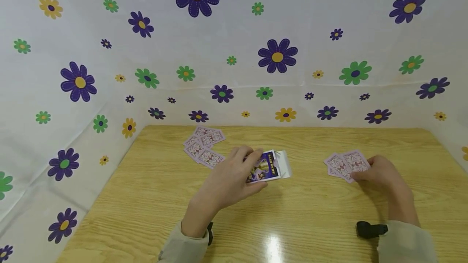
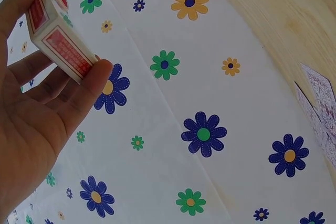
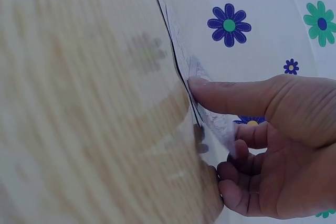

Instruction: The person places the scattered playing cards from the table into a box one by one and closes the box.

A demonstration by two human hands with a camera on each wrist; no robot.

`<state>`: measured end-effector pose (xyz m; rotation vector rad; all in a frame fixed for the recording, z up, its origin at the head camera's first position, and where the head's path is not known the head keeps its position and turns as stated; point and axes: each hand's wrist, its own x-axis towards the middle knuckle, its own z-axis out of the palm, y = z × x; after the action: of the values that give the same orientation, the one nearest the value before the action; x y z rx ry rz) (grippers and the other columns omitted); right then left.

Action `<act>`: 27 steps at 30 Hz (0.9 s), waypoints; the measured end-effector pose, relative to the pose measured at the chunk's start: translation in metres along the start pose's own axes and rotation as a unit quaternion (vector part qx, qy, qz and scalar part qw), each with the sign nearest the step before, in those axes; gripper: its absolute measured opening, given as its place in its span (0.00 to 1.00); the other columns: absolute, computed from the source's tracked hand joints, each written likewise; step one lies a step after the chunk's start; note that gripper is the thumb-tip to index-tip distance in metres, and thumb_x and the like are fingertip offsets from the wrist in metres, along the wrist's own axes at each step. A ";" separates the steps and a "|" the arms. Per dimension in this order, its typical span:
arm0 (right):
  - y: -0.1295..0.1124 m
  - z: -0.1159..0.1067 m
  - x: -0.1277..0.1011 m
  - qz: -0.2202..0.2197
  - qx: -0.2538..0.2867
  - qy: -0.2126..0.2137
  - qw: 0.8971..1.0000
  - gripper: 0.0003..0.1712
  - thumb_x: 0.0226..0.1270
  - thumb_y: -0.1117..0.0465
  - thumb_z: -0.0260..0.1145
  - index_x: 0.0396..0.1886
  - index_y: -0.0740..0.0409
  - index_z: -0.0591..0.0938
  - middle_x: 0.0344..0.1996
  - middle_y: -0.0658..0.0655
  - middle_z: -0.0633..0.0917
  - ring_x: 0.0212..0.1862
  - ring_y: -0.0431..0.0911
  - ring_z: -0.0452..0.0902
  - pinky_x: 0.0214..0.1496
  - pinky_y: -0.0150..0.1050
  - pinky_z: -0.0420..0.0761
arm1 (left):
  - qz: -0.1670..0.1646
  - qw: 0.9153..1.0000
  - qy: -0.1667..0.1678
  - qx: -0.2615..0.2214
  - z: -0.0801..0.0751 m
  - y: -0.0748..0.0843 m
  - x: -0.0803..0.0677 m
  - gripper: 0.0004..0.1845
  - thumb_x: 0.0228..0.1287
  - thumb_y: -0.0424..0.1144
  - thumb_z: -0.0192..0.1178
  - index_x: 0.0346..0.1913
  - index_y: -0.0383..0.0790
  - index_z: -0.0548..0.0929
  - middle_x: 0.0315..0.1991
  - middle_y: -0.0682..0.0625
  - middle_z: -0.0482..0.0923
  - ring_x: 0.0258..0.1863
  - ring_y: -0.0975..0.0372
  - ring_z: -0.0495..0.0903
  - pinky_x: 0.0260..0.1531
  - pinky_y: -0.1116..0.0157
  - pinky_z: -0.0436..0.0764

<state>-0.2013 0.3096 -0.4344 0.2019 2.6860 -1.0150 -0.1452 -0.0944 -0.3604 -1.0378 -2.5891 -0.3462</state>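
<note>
My left hand (image 1: 234, 177) grips a card box (image 1: 268, 166) with a purple face and an open white flap, just above the middle of the wooden table (image 1: 153, 210). In the left wrist view the card box (image 2: 55, 27) shows red and white sides, pinched between thumb and fingers (image 2: 86, 85). My right hand (image 1: 380, 173) rests at the right on a small pile of pink-backed cards (image 1: 345, 164). In the right wrist view the thumb (image 3: 231, 95) presses on the cards (image 3: 181, 61) while the other fingers curl beneath their edge.
A loose spread of pink-backed cards (image 1: 204, 146) lies at the back left of the table. White cloth with purple, green and yellow flowers (image 1: 278, 56) walls in the back and both sides. Black wrist mounts (image 1: 371, 229) sit on both sleeves.
</note>
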 end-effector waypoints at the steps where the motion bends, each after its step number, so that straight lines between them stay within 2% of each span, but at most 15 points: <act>1: 0.000 0.000 0.000 0.002 0.004 0.001 1.000 0.39 0.59 0.55 0.74 0.54 0.83 0.68 0.41 0.71 0.78 0.40 0.57 0.73 0.44 0.51 0.74 | 0.000 1.000 0.001 0.000 0.000 0.000 0.000 0.36 0.61 0.53 0.68 0.67 0.35 0.73 0.52 0.44 0.75 0.50 0.56 0.75 0.41 0.65 0.81; 3: 0.001 0.001 0.000 0.003 0.005 0.008 1.000 0.37 0.61 0.56 0.72 0.54 0.82 0.67 0.39 0.70 0.78 0.39 0.56 0.74 0.41 0.46 0.74 | 0.000 1.000 0.003 -0.001 0.000 0.000 0.000 0.36 0.61 0.53 0.68 0.66 0.35 0.73 0.52 0.44 0.75 0.50 0.56 0.75 0.41 0.65 0.81; 7: -0.001 0.003 0.000 0.009 0.014 0.019 1.000 0.39 0.65 0.62 0.65 0.62 0.86 0.58 0.42 0.73 0.76 0.40 0.56 0.74 0.37 0.41 0.76 | 0.001 1.000 0.005 -0.003 0.001 -0.001 -0.001 0.35 0.61 0.52 0.69 0.66 0.35 0.73 0.52 0.44 0.74 0.50 0.56 0.75 0.41 0.65 0.81; 11: -0.005 0.004 -0.002 -0.004 0.028 0.037 0.999 0.37 0.63 0.70 0.56 0.65 0.87 0.52 0.44 0.76 0.73 0.39 0.57 0.73 0.34 0.39 0.76 | 0.000 1.000 0.003 -0.003 0.001 -0.001 0.000 0.36 0.62 0.52 0.68 0.66 0.35 0.73 0.53 0.43 0.74 0.51 0.56 0.75 0.41 0.65 0.81; 14: -0.012 0.004 -0.005 -0.020 0.040 0.069 0.997 0.36 0.63 0.70 0.54 0.67 0.83 0.53 0.45 0.77 0.72 0.39 0.58 0.73 0.31 0.39 0.76 | -0.003 1.000 0.001 -0.006 0.000 -0.001 0.000 0.36 0.62 0.53 0.68 0.67 0.35 0.73 0.53 0.43 0.74 0.51 0.56 0.75 0.41 0.65 0.82; 20: -0.030 0.002 -0.014 -0.068 0.061 0.139 0.986 0.31 0.70 0.64 0.58 0.66 0.77 0.62 0.45 0.74 0.74 0.38 0.57 0.76 0.29 0.35 0.78 | -0.003 1.000 0.002 -0.009 0.000 -0.001 0.000 0.36 0.62 0.53 0.68 0.67 0.35 0.73 0.54 0.43 0.74 0.52 0.55 0.75 0.42 0.64 0.82; 24: -0.042 0.002 -0.021 -0.095 0.083 0.168 0.978 0.27 0.74 0.62 0.55 0.66 0.74 0.64 0.45 0.71 0.75 0.37 0.57 0.81 0.28 0.35 0.82 | -0.003 1.000 0.003 -0.007 -0.001 0.000 0.000 0.36 0.62 0.53 0.68 0.67 0.35 0.73 0.54 0.43 0.74 0.52 0.55 0.75 0.42 0.64 0.82; 27: -0.051 0.002 -0.025 -0.105 0.096 0.181 0.973 0.28 0.76 0.61 0.52 0.69 0.71 0.63 0.45 0.69 0.76 0.37 0.59 0.83 0.28 0.37 0.83 | -0.003 1.000 0.003 -0.007 -0.002 0.000 0.000 0.36 0.62 0.53 0.68 0.67 0.35 0.73 0.54 0.43 0.74 0.52 0.55 0.75 0.42 0.64 0.82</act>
<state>-0.1880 0.2696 -0.3964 0.1553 2.9804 -1.4275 -0.1446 -0.0950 -0.3588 -1.0320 -2.5886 -0.3685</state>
